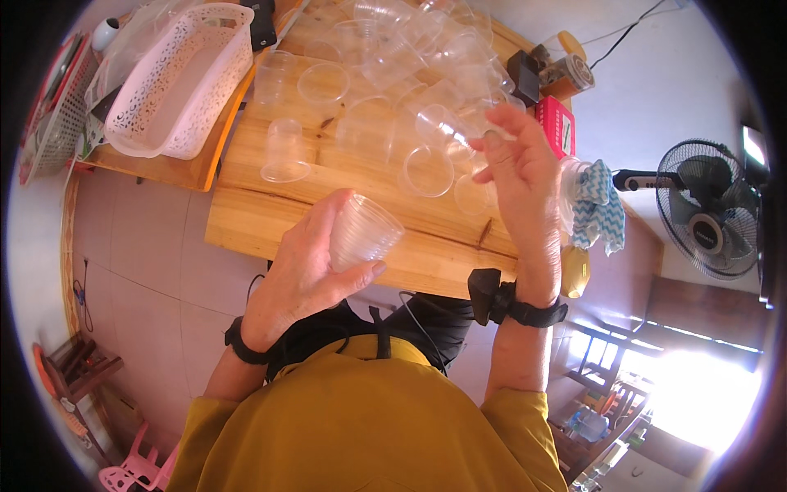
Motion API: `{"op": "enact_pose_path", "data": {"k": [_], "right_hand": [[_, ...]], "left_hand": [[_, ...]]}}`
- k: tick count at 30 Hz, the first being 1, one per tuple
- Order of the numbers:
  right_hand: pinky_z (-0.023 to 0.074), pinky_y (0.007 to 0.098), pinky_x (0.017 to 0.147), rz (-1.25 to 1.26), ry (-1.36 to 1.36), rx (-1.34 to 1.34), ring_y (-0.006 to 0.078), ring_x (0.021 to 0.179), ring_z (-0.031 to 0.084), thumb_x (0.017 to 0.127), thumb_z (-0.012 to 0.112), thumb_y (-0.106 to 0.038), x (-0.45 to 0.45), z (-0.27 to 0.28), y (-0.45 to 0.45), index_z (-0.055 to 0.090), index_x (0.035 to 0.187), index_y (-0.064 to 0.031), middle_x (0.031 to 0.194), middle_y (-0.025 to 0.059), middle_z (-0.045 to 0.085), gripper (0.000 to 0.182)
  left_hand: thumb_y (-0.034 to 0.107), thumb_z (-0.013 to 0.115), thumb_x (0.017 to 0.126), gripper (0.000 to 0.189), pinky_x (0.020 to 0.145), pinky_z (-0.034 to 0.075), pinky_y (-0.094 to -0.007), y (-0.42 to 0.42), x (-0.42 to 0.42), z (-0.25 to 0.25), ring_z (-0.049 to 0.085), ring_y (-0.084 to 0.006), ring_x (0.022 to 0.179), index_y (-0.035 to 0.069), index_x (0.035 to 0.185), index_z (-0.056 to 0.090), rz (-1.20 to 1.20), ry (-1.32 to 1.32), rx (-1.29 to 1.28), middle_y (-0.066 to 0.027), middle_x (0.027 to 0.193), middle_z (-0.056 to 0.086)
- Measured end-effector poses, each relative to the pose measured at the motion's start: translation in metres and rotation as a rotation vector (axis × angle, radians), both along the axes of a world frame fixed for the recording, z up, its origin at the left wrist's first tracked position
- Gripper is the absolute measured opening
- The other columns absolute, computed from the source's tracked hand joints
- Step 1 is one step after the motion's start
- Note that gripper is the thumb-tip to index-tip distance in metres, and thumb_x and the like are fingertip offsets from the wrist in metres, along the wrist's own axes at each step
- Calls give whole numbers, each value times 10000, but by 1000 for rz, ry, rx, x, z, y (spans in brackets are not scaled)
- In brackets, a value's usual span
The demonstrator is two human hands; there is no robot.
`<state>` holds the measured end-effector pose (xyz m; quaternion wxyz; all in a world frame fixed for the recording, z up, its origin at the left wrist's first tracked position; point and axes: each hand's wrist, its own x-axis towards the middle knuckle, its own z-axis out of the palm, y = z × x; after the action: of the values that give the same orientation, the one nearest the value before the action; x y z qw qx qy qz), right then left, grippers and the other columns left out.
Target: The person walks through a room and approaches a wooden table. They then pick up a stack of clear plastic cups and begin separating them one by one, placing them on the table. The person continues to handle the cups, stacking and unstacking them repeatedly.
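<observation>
My left hand (307,264) grips a nested stack of clear plastic cups (364,237) over the front edge of the wooden table (369,184). The stack is tilted, its rims toward the lower right. To the right, my right hand (516,157) is raised over the cups with its fingers apart; I see nothing held in it. A loose heap of clear plastic cups (424,55) covers the table's far part, with some lying on their sides. One clear cup (286,150) is separate, near the left edge, and another cup (428,171) lies near the middle.
At the upper left stands a pink perforated plastic basket (178,86). Lidded jars (565,74), a black box (524,77) and a red box (556,126) line the right edge. A blue-and-white zigzag cloth (596,206) hangs beside a black fan (707,209).
</observation>
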<state>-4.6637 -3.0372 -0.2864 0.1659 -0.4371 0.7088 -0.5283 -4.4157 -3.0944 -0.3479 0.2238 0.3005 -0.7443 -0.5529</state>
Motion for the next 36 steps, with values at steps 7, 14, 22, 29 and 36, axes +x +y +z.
{"op": "enact_pose_path", "data": {"k": [7, 14, 22, 29, 36], "right_hand": [[500, 337, 667, 355, 57, 273, 216, 730, 624, 929, 670, -148, 21, -1, 18, 661, 1024, -27, 850, 111, 656, 154], [494, 402, 683, 594, 108, 317, 335, 767, 619, 901, 664, -112, 42, 4, 17, 642, 920, -27, 809, 146, 617, 90], [481, 322, 647, 355, 34, 229, 197, 704, 604, 917, 652, -80, 23, 4, 25, 651, 933, -7, 801, 95, 645, 75], [458, 202, 607, -150, -93, -51, 79, 764, 603, 978, 630, -146, -16, 15, 22, 673, 1038, -6, 890, 19, 684, 158], [454, 214, 613, -4, -45, 102, 71, 801, 600, 1004, 589, -128, -19, -3, 32, 672, 1108, -11, 974, 21, 697, 177]], "left_hand": [[303, 827, 778, 789, 963, 482, -443, 1, -5, -1, 584, -431, 1152, -28, 1377, 436, -1, -31, -71, -256, 1275, 578], [317, 829, 772, 798, 953, 487, -441, 0, -8, -1, 584, -426, 1146, -10, 1384, 434, -18, -29, -188, -233, 1288, 569], [248, 834, 763, 765, 992, 456, -408, -1, -9, 6, 571, -348, 1174, -7, 1376, 454, -45, -95, -128, -201, 1285, 576], [271, 828, 763, 808, 969, 483, -443, 0, -8, 1, 570, -425, 1175, 0, 1408, 423, -9, -79, -217, -242, 1308, 560], [278, 823, 770, 820, 970, 483, -444, 1, -12, 2, 565, -423, 1188, -2, 1422, 413, -30, -95, -218, -240, 1314, 558]]}}
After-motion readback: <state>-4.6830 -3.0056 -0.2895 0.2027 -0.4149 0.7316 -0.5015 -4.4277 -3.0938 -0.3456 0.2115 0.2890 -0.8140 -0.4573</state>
